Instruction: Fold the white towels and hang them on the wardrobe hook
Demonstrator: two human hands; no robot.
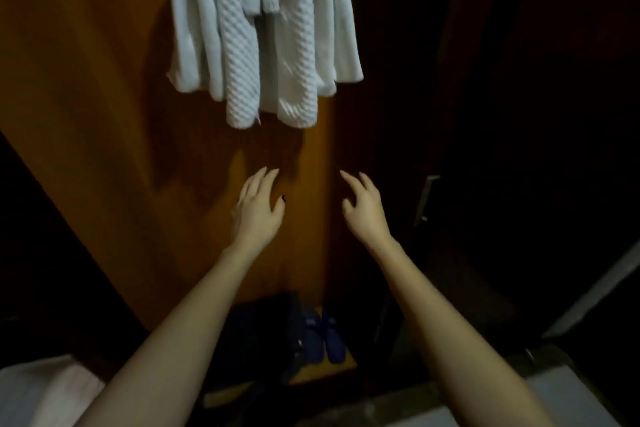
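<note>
White towels [263, 35] hang in a bunch against the brown wooden wardrobe panel [104, 97], running off the top of the frame; the hook is out of view. Their lower ends dangle freely, one with a ribbed weave. Below them my left hand [258, 208] is raised with fingers relaxed and spread, holding nothing. My right hand [363, 208] is beside it, also relaxed and empty. Both hands are a short way under the towels and touch nothing.
Blue slippers [325, 336] and a dark bag [263, 340] lie on the floor at the wardrobe's foot. A dark door with a metal handle [427, 198] stands to the right. White fabric [45, 392] shows at the bottom left corner.
</note>
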